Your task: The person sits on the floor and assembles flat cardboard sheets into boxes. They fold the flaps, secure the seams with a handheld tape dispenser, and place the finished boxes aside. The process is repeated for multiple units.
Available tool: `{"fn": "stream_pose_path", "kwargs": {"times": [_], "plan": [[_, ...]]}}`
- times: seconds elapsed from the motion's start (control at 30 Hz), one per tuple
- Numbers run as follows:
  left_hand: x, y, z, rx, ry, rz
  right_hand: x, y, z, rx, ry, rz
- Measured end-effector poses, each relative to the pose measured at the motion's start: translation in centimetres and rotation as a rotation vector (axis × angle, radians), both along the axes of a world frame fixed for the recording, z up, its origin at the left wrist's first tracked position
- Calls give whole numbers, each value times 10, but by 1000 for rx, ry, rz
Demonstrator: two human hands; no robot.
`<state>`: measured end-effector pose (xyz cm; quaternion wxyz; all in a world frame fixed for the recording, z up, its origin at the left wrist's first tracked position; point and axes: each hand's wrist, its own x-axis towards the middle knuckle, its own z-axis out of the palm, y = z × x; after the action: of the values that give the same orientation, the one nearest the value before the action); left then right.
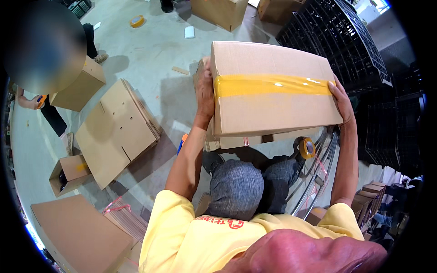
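Observation:
Between my two hands is a brown cardboard box (273,111), with a strip of yellow packing tape (268,85) running along the middle of its top face. My left hand (206,93) presses flat against the box's left end. At the right end, my right hand (342,101) grips the edge, its fingers by the end of the tape. Flattened cardboard (211,144) shows beneath and beside the box; the box hides most of it. Just past my knees, a roll of tape (307,148) lies near some metal bars.
Stacked flat cartons (114,132) and a small open box (70,175) lie to the left. Black plastic crates (337,41) rise at the right. A tape roll (136,21) sits on the far floor. At the left, another person's hand (32,103) holds an orange tool.

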<state>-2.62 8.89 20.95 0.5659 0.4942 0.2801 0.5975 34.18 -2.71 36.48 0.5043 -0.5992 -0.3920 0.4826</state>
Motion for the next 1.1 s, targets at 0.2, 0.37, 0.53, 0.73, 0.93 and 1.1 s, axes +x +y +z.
{"fn": "stream_pose_path", "kwargs": {"times": [0.2,0.37,0.53,0.73,0.93,1.1], "plan": [[-13,-44,-137,-332,195,45,13,-14,-2,62,25,24],[-43,-78,-136,-762,112,-97,46,-38,-1,-79,-114,19],[-33,-90,-41,-470,113,-180,115,-69,-15,53,-768,-301],[12,-113,162,21,50,-233,55,-167,106,567,-853,-624],[57,-168,247,504,534,-441,-105,-155,188,932,-1633,186],[103,-206,217,782,585,-488,-96,-214,174,94,-1912,554]]}}
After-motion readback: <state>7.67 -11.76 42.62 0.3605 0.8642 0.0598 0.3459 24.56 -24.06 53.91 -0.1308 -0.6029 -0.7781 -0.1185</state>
